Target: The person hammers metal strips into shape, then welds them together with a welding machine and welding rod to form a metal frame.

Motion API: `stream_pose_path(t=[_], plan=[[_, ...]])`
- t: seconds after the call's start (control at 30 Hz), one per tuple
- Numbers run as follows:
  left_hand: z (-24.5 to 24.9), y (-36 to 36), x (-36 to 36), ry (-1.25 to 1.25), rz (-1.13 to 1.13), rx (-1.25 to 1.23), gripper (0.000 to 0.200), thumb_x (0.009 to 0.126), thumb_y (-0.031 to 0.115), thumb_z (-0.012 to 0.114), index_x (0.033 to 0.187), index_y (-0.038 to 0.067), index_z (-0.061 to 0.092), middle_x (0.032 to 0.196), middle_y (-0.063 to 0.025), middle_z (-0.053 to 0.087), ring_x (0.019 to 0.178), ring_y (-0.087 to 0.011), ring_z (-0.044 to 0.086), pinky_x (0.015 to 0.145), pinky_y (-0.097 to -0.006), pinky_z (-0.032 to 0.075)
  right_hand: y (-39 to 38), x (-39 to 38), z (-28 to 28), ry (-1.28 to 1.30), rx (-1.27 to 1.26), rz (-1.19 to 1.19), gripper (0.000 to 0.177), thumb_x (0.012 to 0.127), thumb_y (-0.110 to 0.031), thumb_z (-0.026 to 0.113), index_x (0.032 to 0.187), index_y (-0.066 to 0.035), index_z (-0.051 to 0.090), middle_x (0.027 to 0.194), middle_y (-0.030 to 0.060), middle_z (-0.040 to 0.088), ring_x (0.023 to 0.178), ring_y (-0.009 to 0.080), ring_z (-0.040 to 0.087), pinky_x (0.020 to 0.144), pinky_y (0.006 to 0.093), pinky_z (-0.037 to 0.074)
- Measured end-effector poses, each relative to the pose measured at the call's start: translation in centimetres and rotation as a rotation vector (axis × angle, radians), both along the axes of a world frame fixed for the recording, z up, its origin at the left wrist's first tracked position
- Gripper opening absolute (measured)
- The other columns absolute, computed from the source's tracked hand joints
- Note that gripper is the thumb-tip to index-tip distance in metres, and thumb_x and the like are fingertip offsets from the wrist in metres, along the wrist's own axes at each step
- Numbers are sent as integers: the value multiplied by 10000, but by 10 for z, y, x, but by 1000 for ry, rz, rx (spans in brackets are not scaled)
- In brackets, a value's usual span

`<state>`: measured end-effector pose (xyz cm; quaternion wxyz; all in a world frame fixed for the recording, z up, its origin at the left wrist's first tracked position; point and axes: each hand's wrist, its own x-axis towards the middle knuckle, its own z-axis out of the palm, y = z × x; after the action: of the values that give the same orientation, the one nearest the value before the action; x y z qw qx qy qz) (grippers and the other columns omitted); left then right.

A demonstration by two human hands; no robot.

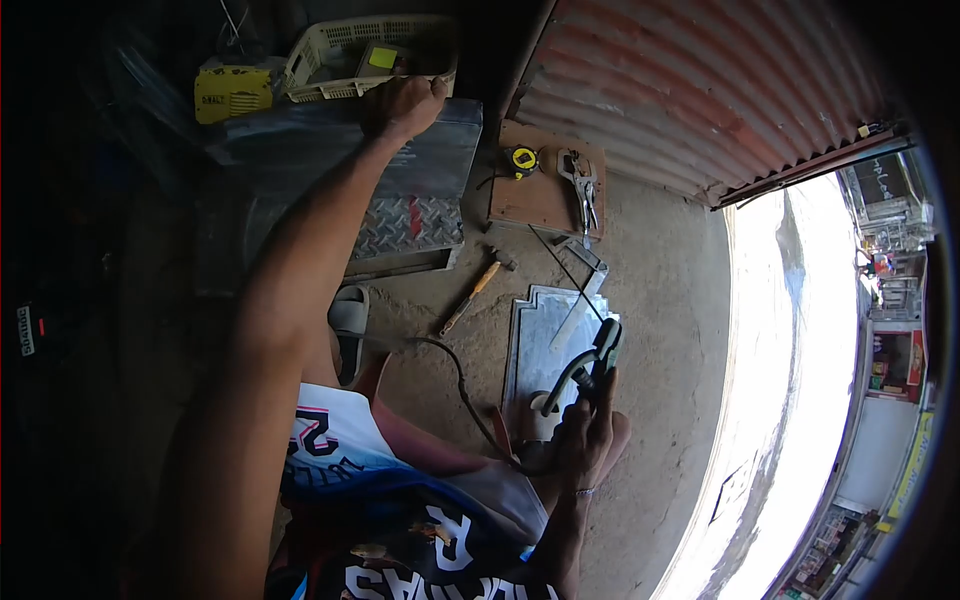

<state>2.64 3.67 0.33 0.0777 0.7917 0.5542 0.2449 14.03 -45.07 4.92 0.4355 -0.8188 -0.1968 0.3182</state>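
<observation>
My left hand [405, 106], its fingers closed, grips the upper edge of a dark sheet-metal piece [420, 145]. A diamond-plate strip [400, 226] with a red mark forms the metal piece's lower part. In my right hand [590, 435] is a dark welding electrode holder [606, 345]. A thin welding rod [565, 268] sticks out of its jaws, pointing up and left toward a wooden board. Below the holder lies a flat grey metal plate [530, 345] with stepped corners. A metal square [578, 322] rests partly over that plate. The holder's cable [462, 385] runs left across the floor.
A hammer [478, 290] lies on the concrete. The wooden board [530, 205] carries a tape measure [521, 161] and locking clamp pliers [580, 190]. Behind the metal piece stand a plastic crate [330, 40] and a yellow machine [235, 93]. A corrugated metal wall [690, 90] rises at upper right.
</observation>
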Motion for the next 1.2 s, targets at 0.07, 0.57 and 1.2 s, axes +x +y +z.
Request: stream_pose_path(t=[0.07, 0.57, 1.2], plan=[[5, -3, -1, -20, -3, 11, 588, 959, 502, 426, 753, 30, 708, 767, -205, 696, 739, -414, 677, 712, -560, 514, 2, -21, -9, -259, 40, 243, 676, 969, -4, 523, 1585, -119, 268, 1081, 178, 697, 823, 262, 679, 728, 336, 542], [-4, 7, 1, -76, -21, -15, 600, 956, 503, 432, 759, 9, 709, 763, -222, 693, 738, -407, 687, 696, -526, 520, 24, -58, -23, -445, 133, 366, 719, 916, 40, 543, 1574, -112, 296, 914, 212, 680, 735, 330, 655, 677, 405, 529], [-26, 24, 4, -144, -43, 69, 562, 961, 465, 473, 724, 10, 701, 697, -223, 665, 686, -406, 671, 634, -533, 496, 22, -62, -48, -304, 104, 356, 734, 910, 45, 532, 1580, -124, 285, 883, 217, 663, 717, 317, 646, 650, 388, 522]])
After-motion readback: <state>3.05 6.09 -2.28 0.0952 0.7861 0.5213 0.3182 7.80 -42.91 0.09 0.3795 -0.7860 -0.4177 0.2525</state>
